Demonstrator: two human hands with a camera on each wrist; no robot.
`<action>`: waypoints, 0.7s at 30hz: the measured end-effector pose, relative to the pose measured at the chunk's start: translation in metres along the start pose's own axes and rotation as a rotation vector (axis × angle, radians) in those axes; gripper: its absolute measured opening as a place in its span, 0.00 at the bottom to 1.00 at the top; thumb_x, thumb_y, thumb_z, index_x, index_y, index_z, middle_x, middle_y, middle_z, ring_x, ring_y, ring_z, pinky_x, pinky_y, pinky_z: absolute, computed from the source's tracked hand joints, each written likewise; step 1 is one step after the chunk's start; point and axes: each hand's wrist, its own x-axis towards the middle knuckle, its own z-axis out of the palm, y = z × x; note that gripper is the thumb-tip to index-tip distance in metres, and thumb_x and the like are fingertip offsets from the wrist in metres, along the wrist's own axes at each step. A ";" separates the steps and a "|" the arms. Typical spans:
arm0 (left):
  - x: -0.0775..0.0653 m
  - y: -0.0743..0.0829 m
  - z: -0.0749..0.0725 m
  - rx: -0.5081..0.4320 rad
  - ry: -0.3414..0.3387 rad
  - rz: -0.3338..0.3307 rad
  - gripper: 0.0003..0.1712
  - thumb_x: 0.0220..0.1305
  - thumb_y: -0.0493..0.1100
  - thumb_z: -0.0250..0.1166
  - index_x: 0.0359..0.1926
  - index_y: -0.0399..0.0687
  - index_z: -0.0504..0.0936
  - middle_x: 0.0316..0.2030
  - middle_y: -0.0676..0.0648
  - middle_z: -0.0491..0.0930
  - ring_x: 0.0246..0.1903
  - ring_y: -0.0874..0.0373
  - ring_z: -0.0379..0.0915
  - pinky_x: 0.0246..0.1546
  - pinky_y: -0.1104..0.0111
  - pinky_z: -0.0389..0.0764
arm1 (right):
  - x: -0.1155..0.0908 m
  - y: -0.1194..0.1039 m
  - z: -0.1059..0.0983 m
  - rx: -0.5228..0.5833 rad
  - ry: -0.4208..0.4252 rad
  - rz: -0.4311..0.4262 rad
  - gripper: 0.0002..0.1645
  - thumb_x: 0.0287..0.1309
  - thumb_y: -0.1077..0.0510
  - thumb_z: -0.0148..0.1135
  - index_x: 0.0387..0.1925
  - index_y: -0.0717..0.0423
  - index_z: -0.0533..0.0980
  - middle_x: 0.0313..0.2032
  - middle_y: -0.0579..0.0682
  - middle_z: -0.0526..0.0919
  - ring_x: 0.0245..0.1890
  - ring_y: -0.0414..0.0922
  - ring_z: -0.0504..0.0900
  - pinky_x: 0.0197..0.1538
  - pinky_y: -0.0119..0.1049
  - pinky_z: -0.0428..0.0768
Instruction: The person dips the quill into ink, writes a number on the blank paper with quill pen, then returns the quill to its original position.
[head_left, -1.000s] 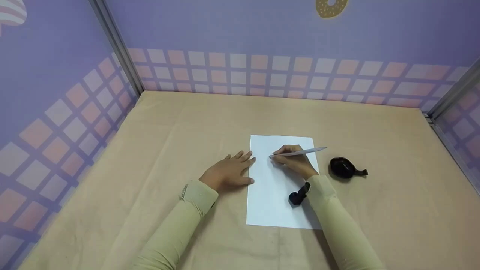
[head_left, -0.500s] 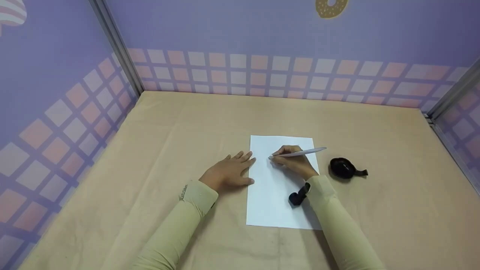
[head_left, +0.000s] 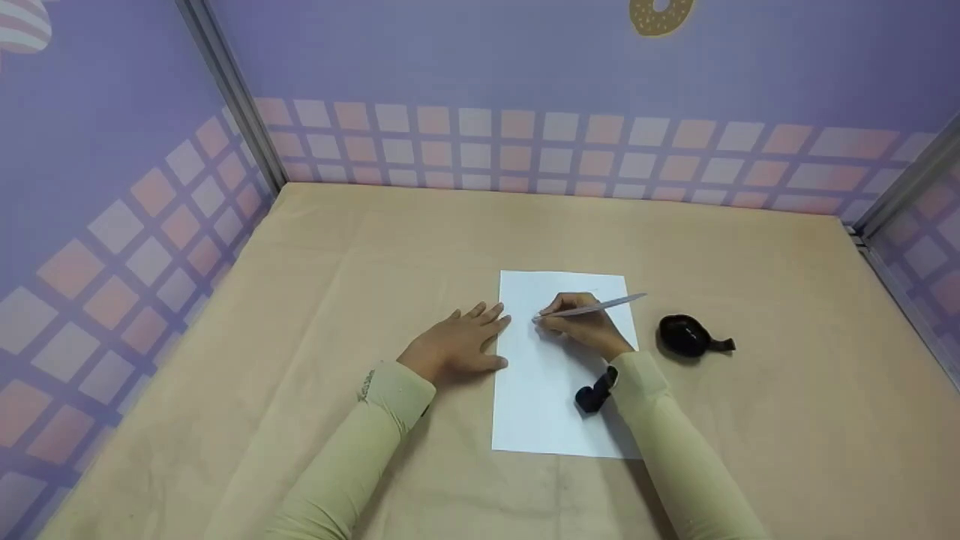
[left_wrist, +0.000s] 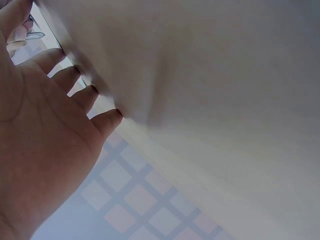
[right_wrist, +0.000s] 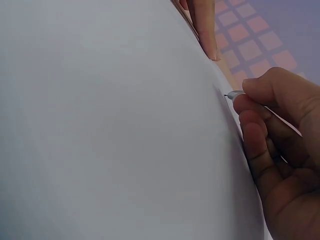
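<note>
A white sheet of paper [head_left: 536, 412] lies on the cloth-covered table. My right hand [head_left: 585, 322] pinches a slim, light-coloured pen [head_left: 611, 303] over the upper half of the sheet. In the right wrist view the pen's tip [right_wrist: 229, 95] points at the paper, at or just above its surface; I cannot tell if it touches. My left hand [head_left: 457, 345] rests palm down with spread fingers, the fingertips at the sheet's left edge. The left wrist view shows its palm [left_wrist: 50, 125] and straight fingers.
To the right of the paper sits a shiny black dish with a short handle [head_left: 686, 336]. A black wrist camera [head_left: 592, 397] juts from the right cuff over the sheet. Beige cloth [head_left: 375, 262] covers the table, and purple checkered walls [head_left: 480, 142] stand behind and at the sides.
My right hand and the pen have shifted slightly left and toward me on the paper, and a faint mark shows near the top right. The left hand has stayed in place.
</note>
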 end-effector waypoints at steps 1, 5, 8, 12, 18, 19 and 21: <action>0.000 0.000 0.000 0.001 0.001 -0.002 0.44 0.66 0.66 0.51 0.76 0.57 0.47 0.77 0.53 0.39 0.76 0.51 0.33 0.74 0.50 0.43 | 0.002 0.004 0.000 0.002 -0.002 0.002 0.11 0.54 0.66 0.67 0.36 0.73 0.79 0.31 0.61 0.85 0.24 0.39 0.78 0.26 0.27 0.73; -0.001 0.001 0.000 0.004 0.006 -0.004 0.44 0.66 0.66 0.51 0.76 0.56 0.48 0.77 0.53 0.40 0.76 0.51 0.34 0.74 0.50 0.44 | 0.007 0.017 0.000 -0.004 -0.002 0.003 0.12 0.53 0.64 0.69 0.36 0.71 0.80 0.31 0.58 0.85 0.23 0.38 0.78 0.25 0.26 0.72; -0.001 0.001 -0.001 0.007 0.010 0.000 0.44 0.66 0.65 0.51 0.76 0.56 0.49 0.77 0.52 0.40 0.76 0.50 0.34 0.74 0.50 0.45 | 0.007 0.018 0.001 -0.016 -0.003 -0.003 0.12 0.53 0.62 0.70 0.36 0.69 0.81 0.27 0.51 0.85 0.23 0.37 0.76 0.24 0.25 0.71; -0.001 0.001 -0.001 0.008 0.012 0.004 0.44 0.66 0.66 0.51 0.76 0.55 0.48 0.77 0.52 0.40 0.76 0.50 0.34 0.74 0.50 0.45 | 0.007 0.017 0.002 -0.025 -0.012 -0.007 0.12 0.52 0.61 0.71 0.34 0.67 0.81 0.24 0.44 0.83 0.22 0.37 0.75 0.24 0.25 0.71; 0.000 0.000 0.000 0.008 0.009 0.002 0.44 0.66 0.66 0.51 0.76 0.56 0.48 0.77 0.52 0.40 0.76 0.50 0.33 0.74 0.50 0.44 | 0.005 0.014 0.004 -0.036 -0.037 0.027 0.09 0.52 0.59 0.70 0.32 0.62 0.82 0.22 0.41 0.82 0.23 0.37 0.76 0.25 0.27 0.72; 0.000 0.000 0.000 0.006 0.008 0.001 0.44 0.66 0.66 0.51 0.76 0.56 0.48 0.77 0.52 0.40 0.76 0.50 0.33 0.74 0.50 0.44 | 0.005 0.014 0.004 -0.037 -0.043 0.031 0.09 0.52 0.59 0.70 0.32 0.61 0.82 0.22 0.41 0.82 0.23 0.38 0.76 0.26 0.27 0.72; 0.000 -0.001 0.000 0.003 0.008 0.001 0.45 0.66 0.66 0.51 0.76 0.56 0.48 0.77 0.52 0.40 0.76 0.50 0.33 0.74 0.50 0.44 | 0.005 0.014 0.005 -0.035 -0.053 0.034 0.10 0.52 0.58 0.71 0.33 0.61 0.82 0.23 0.41 0.82 0.23 0.38 0.76 0.26 0.27 0.73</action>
